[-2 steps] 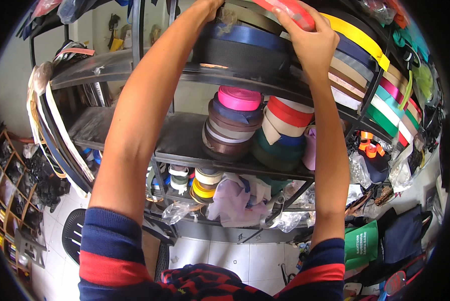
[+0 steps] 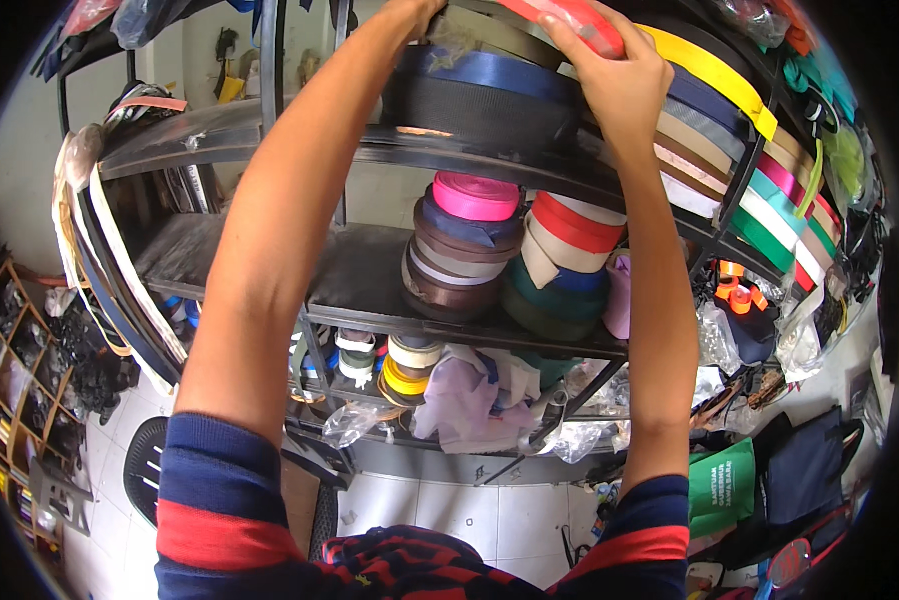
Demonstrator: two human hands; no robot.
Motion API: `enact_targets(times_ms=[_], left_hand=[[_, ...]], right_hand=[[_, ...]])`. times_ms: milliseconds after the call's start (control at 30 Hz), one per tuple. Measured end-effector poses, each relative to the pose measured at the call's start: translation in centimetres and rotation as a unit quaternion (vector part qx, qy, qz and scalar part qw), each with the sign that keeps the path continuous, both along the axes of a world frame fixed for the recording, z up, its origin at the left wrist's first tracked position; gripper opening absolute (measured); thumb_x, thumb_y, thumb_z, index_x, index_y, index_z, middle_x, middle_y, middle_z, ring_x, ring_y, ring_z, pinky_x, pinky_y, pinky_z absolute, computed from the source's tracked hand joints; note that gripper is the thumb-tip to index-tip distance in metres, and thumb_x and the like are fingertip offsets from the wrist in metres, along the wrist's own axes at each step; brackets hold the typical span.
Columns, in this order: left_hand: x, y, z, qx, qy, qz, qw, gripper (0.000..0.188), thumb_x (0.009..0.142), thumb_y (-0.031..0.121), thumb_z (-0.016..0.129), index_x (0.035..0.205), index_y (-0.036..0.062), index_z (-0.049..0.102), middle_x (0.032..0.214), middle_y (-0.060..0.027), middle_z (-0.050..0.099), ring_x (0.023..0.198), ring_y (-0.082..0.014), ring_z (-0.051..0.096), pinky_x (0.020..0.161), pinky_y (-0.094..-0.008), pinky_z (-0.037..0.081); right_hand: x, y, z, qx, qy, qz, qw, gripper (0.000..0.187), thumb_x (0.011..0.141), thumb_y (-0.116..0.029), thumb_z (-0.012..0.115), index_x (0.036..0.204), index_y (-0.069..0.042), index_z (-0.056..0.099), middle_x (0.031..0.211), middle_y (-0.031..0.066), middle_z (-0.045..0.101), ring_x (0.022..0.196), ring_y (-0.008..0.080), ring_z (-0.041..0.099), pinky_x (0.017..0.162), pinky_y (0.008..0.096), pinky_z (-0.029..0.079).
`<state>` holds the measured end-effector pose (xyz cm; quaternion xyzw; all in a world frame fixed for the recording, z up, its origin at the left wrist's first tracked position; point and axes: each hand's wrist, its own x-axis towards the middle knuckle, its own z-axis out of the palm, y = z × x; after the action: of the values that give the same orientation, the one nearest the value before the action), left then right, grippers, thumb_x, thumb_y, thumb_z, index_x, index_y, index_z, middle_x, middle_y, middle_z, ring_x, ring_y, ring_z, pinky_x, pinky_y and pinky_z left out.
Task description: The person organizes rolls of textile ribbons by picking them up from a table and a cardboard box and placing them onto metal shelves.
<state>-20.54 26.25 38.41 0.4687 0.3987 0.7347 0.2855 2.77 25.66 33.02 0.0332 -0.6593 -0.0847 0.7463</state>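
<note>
Both my arms reach up to the top shelf of a black metal rack. My right hand (image 2: 624,80) is closed round the edge of a red roll of webbing (image 2: 594,28), which looks shiny, as if wrapped in plastic. The upper picture edge cuts off part of that roll. My left hand (image 2: 416,12) is at the left end of the same stack, beside an olive roll (image 2: 499,35); its fingers are out of sight. Beneath lie a blue roll (image 2: 489,72) and a wide black roll (image 2: 479,112). A yellow roll (image 2: 714,75) curves along to the right of my right hand.
Stacked rolls, with a pink roll (image 2: 476,195) and a red roll (image 2: 574,222) near their tops, stand on the middle shelf (image 2: 354,270). Loose straps (image 2: 119,270) hang at the left. Crumpled lilac material (image 2: 469,395) sits lower down. A green bag (image 2: 721,490) is at the lower right.
The red roll and my right hand have shifted very slightly left. Otherwise the scene looks the same.
</note>
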Motion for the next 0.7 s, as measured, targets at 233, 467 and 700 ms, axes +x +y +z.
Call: enact_targets(times_ms=[233,467,700], left_hand=[[-2.0,0.2,-1.0,-0.012,0.025,0.001,1.0,0.076,0.09,0.061,0.028,0.125,-0.0028,0.049,0.11,-0.0147,0.064,0.098,-0.0266,0.063,0.084,-0.0357,0.052],[-2.7,-1.6,-4.7,0.065,0.186,-0.001,0.98,0.088,0.089,0.072,0.027,0.132,-0.0022,0.046,0.117,-0.0139,0.062,0.108,-0.0249,0.06,0.092,-0.0341,0.048],[1.5,-6.5,-5.9,-0.068,0.448,0.22,0.864,0.11,0.071,0.078,0.057,0.137,-0.0081,0.037,0.129,-0.0282,0.051,0.123,-0.0424,0.048,0.108,-0.042,0.033]], right_hand=[[-1.5,0.1,2.1,-0.155,-0.108,0.005,0.982,0.044,0.072,-0.036,0.079,0.096,-0.001,0.07,0.086,0.0172,0.07,0.081,0.0262,0.068,0.075,0.0346,0.052],[-3.0,2.6,2.9,-0.125,-0.211,-0.028,0.969,0.048,0.074,-0.041,0.077,0.096,0.0,0.068,0.091,0.0199,0.069,0.085,0.0266,0.068,0.076,0.0354,0.051],[-3.9,5.9,3.8,-0.158,-0.253,0.044,0.953,0.047,0.083,-0.042,0.069,0.101,0.001,0.063,0.088,0.0187,0.065,0.081,0.0267,0.063,0.075,0.035,0.048]])
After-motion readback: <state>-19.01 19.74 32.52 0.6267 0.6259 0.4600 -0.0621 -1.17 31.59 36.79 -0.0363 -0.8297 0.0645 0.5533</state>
